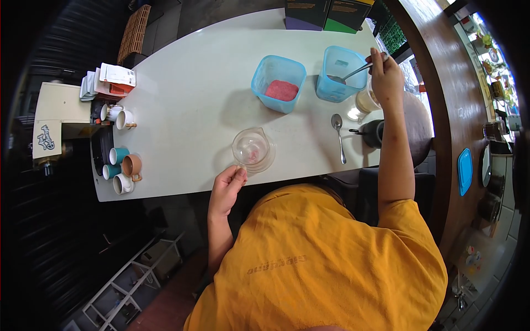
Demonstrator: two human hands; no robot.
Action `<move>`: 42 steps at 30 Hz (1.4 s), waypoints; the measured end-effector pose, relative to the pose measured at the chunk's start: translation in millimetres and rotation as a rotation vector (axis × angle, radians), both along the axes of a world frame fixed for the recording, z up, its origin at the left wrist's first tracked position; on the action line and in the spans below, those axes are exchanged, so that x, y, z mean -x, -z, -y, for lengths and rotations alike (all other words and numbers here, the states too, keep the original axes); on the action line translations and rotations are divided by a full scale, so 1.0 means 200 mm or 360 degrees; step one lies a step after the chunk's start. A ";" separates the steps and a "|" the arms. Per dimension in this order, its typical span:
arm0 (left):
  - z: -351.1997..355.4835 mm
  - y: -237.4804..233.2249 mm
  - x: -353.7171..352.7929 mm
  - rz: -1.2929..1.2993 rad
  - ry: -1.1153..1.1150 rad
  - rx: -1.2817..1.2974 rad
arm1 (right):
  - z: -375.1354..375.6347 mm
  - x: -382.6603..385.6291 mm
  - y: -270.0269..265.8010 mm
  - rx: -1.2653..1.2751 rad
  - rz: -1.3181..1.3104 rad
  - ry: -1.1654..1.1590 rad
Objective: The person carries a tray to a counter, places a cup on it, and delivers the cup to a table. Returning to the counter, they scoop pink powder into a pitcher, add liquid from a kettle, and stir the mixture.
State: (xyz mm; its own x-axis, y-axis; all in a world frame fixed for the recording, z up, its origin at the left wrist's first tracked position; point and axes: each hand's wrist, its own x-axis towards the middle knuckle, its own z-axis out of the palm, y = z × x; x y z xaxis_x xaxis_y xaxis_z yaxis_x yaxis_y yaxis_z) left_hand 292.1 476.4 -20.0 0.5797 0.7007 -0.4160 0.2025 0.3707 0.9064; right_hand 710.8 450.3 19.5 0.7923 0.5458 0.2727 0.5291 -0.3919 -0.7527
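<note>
Head view: smooth white table, translucent blue squarish plastic tub of grainy pink powder; matching blue tub to its right. Nearer than powder tub, left hand pinches clear round spouted beaker, likely steadying it. Right hand grips slim metal spoon angled into matching tub.

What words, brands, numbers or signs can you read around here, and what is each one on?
"Giordano", as far as I can tell, upside down on the yellow shirt; the smaller line by it is too faint.
Black boxes at the top: print too small to read.
White packet at left: print too blurred.
Dark emblem on the cream panel: lettering unreadable.
</note>
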 end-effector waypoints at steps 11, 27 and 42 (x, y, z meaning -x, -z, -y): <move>-0.04 -0.04 -0.03 0.0005 0.0020 0.0029 | 0.15 -0.11 -0.02 -0.0425 -0.0235 0.0227; -0.14 -0.07 -0.25 0.0095 0.0357 -0.0016 | 0.42 0.41 -0.20 -0.1133 -0.0244 0.0006; -0.13 -0.03 -0.17 0.0073 0.0390 -0.0150 | 0.34 0.31 -0.21 -0.1266 0.0658 0.0288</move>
